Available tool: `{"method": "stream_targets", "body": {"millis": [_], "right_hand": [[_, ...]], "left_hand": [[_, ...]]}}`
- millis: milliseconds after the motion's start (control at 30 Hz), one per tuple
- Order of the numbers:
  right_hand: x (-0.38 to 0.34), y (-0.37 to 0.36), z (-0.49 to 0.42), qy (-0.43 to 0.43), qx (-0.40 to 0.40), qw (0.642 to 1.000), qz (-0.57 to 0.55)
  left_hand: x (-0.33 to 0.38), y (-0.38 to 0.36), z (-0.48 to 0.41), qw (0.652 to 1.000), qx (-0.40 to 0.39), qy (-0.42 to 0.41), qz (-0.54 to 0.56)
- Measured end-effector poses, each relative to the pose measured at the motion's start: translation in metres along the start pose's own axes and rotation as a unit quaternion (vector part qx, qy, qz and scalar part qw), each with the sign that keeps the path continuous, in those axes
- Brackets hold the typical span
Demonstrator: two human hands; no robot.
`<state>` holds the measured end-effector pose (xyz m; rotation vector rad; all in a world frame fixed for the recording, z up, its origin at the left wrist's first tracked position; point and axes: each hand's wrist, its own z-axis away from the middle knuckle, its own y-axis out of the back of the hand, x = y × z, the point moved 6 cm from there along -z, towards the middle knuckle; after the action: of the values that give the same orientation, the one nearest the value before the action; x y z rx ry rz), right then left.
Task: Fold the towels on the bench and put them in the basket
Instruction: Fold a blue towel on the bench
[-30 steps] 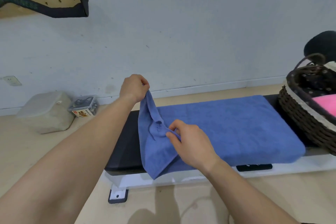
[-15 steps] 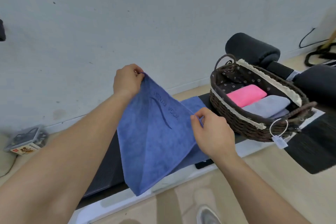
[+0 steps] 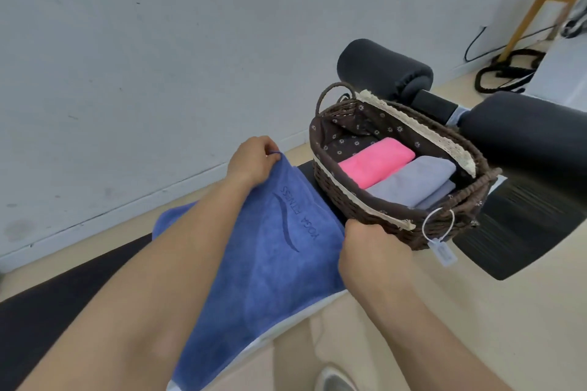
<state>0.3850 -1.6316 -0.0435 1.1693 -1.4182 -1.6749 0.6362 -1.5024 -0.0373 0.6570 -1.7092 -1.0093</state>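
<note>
On padded bench (image 3: 38,311) | plush blue towel (image 3: 273,270) | left hand (image 3: 251,163) pinches corner | right hand (image 3: 371,252) grips edge | wicker basket (image 3: 359,211) beside

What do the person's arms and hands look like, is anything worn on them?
The left forearm and right forearm are bare up to the edge of the picture: no sleeves, watch or bands. The left grip and right grip are ungloved hands. No rings or markings show on the parts in view.

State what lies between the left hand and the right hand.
In the head view, the blue towel spans between the left hand and the right hand, each pinching its upper edge.
</note>
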Motion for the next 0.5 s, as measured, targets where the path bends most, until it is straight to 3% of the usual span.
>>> {"method": "stream_targets", "body": {"millis": [67,200,500], "right_hand": [[-0.001,-0.002,-0.001,0.009,0.011,1.000,-0.005],[-0.017,-0.003,0.000,0.038,0.105,0.994,0.004],[-0.054,0.000,-0.005,0.096,0.166,0.981,-0.019]], "left_hand": [[-0.005,-0.023,-0.005,0.999,-0.036,0.023,0.001],[-0.013,-0.052,-0.010,0.994,-0.097,0.048,0.024],[-0.002,-0.009,0.029,0.988,-0.017,0.013,0.153]]}}
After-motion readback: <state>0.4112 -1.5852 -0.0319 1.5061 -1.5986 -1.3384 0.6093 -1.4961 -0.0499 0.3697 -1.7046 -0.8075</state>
